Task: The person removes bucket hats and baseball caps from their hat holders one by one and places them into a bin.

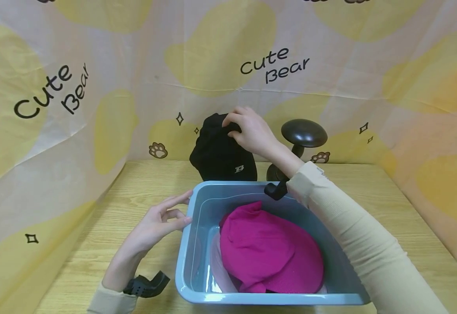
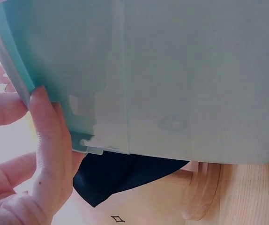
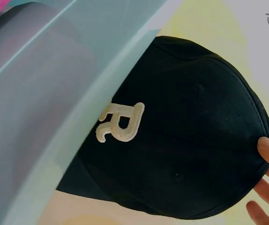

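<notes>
Behind the blue plastic bin (image 1: pixel 185 261), a black baseball cap (image 1: pixel 222 152) with a pale raised letter on its front stands upright. My right hand (image 1: pixel 252 133) pinches the cap's crown near the top, thumb on one face; the right wrist view shows the thumb against the cloth. The bin hides the cap's lower part. On the bin's left rim, my left hand (image 1: pixel 153 226) grips the edge between thumb and fingers. Inside the bin lies a bright pink cloth hat (image 1: pixel 267 253), crumpled, over a pale thing (image 1: pixel 220 266) mostly covered by it.
A dark mushroom-shaped stand (image 1: pixel 304 133) rises behind the bin, right of the cap. In the left wrist view, a wooden stand (image 2: pixel 202 192) shows beside the cap. Printed cloth (image 1: pixel 220 56) hangs around the wooden table (image 1: pixel 142 183) at the back and sides.
</notes>
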Action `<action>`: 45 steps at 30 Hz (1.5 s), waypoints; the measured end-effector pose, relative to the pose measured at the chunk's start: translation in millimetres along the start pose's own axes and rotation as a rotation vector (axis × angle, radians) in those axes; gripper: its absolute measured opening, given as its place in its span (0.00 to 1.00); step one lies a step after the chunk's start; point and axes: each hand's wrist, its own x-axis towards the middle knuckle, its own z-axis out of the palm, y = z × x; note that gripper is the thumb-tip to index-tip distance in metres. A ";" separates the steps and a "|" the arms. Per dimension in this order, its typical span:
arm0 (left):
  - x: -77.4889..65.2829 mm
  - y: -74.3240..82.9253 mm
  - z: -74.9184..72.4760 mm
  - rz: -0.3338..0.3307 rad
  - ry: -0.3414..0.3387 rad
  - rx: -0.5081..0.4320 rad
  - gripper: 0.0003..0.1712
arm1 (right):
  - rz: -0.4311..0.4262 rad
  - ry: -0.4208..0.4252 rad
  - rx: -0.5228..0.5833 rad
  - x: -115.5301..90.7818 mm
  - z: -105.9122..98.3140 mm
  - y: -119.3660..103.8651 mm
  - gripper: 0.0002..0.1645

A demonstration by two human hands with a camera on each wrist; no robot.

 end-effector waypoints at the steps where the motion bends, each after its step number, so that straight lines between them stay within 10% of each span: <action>1: -0.1 0.2 0.1 -0.002 0.001 0.001 0.37 | 0.002 0.003 0.008 0.0 -0.7 -0.3 0.12; 27: 1.0 1.7 2.2 -0.002 -0.003 -0.007 0.37 | 0.052 0.101 0.135 29.5 -8.2 -1.8 0.10; 45: 1.2 1.7 1.4 0.004 0.002 -0.007 0.37 | 0.003 0.210 0.131 11.1 -34.0 -3.8 0.11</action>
